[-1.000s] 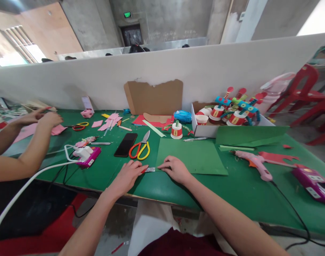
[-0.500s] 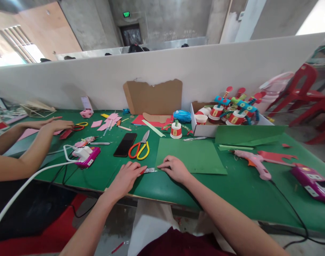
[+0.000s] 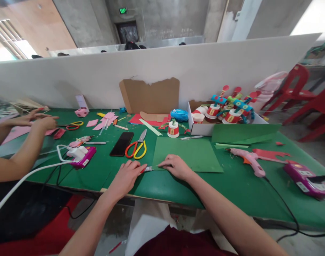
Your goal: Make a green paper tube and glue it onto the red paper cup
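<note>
Green paper, flat and smooth, sits under my right hand, maybe so it won't slide; I can't tell if I'm pinching its corner. My left hand pinches a small shiny thing just beside it. Farther out lie scissors with pointy metal blades and round loops.

Flat green sheet, silvery piece beside
</note>
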Motion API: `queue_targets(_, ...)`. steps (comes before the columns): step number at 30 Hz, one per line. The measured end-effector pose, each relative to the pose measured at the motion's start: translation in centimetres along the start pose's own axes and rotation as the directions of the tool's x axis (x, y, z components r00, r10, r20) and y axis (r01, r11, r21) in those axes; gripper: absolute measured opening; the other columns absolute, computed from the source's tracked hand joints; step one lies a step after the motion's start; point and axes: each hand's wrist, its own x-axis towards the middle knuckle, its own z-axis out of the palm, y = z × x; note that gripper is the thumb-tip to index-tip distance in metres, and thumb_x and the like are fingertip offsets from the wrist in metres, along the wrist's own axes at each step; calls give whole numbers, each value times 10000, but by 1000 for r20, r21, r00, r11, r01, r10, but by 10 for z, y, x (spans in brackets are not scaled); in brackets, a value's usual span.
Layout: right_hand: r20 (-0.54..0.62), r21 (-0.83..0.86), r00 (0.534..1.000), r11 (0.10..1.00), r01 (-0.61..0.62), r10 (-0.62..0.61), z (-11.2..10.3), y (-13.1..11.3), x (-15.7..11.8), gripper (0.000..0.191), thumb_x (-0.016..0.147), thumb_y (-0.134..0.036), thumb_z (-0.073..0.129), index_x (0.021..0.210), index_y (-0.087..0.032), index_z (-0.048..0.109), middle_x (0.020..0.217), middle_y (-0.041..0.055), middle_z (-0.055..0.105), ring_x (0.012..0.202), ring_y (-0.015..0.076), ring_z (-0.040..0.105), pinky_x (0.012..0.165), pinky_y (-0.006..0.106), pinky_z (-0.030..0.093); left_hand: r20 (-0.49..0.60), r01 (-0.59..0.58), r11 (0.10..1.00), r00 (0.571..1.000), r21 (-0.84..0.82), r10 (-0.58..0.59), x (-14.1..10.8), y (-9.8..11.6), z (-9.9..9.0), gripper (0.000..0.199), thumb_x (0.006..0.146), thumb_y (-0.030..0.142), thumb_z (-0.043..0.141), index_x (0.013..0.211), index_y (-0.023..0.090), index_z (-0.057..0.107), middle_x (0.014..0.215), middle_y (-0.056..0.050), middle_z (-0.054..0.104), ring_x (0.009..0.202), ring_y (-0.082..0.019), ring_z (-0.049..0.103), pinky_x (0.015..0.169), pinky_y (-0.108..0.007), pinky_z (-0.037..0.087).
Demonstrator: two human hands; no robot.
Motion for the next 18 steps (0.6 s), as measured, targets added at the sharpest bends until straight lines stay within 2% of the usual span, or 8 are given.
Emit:
queue_targets(14, -11, -40, 1000, 999, -7, 6, 7, 5, -1, 243, 898, -186, 566, 1058, -249, 737, 869, 54, 639, 829, 165, 579, 798, 291, 435, 26, 13, 999, 1000, -33, -13, -1, 3, 0, 441, 960, 175, 289, 1286, 248, 577, 1075, -85, 592, 927, -217, 480, 772, -347, 385)
queue_targets(18, -1, -56, 1000, 998, -26, 26, 5, 2, 0, 279, 882, -172, 581, 1124, -236, 703, 853, 52, 640, 822, 173, 569, 798, 297, 435, 21, 10, 999, 1000, -36, -9, -1, 4, 0, 440, 953, 171, 296, 1285, 243, 574, 1072, -88, 584, 938, -218, 477, 776, -345, 382)
